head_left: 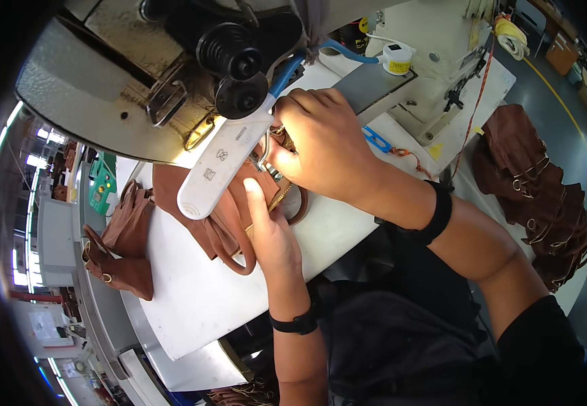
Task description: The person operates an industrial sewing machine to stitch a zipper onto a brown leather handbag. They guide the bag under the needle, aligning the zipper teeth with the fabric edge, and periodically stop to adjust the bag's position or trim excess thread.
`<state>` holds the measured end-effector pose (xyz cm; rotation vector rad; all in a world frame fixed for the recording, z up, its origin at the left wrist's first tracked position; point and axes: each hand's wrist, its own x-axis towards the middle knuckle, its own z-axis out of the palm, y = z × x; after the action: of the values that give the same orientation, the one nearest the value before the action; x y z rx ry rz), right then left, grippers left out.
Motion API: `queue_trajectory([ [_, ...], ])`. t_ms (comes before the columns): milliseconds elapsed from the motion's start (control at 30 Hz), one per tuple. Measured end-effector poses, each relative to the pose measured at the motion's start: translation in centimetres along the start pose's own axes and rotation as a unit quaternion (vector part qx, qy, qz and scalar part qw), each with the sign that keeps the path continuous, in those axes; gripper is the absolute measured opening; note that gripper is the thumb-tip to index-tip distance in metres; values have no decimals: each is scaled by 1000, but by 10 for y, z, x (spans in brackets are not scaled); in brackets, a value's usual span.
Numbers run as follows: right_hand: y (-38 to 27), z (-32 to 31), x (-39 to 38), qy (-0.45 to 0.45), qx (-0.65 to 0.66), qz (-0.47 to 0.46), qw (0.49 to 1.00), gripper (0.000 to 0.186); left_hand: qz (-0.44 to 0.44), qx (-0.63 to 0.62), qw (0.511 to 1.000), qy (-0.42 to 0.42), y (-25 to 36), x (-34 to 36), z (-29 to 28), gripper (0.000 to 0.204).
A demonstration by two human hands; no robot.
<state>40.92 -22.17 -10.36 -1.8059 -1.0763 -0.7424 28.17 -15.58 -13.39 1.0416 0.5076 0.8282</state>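
A brown leather handbag (209, 230) with looped handles and a gold-coloured zip sits under the sewing machine head (117, 88). My left hand (276, 247) grips its near side, thumb stretched along the leather and the other fingers hidden behind. Close to the machine's needle area, my right hand (327, 142) is closed, with thumb and bent fingers together beside a small metal part. What is pinched there, if anything, is hidden by the fingers. A white lamp (222, 166) on a blue flexible neck covers part of the bag.
Another brown bag (121, 243) stands at the left of the white table (192, 318). Several brown bags with gold-coloured buckles lie in a pile (534, 196) at the right. Near the machine are a small white container (397, 59) and a blue tool (377, 138) on an orange cord.
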Motion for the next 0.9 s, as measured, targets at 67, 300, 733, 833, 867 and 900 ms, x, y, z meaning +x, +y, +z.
queue_trajectory([
  [67,-1,-2,1,-22,-7,8,1000,22,-10,15,1000,-6,-5,-18,-9,35],
  [300,-1,6,-1,38,0,-13,999,20,246,361,899,12,27,-90,-13,13],
  [733,1,9,-1,42,-2,-7,999,18,250,477,840,-65,67,-7,-17,18],
  [833,0,7,-3,31,-8,1,999,19,296,517,803,-18,67,5,-17,14],
  [867,0,6,-2,26,-7,2,1000,19,333,543,771,-11,66,8,-16,14],
  [900,1,5,-2,20,-5,4,1000,20,369,568,736,-4,64,10,-14,14],
])
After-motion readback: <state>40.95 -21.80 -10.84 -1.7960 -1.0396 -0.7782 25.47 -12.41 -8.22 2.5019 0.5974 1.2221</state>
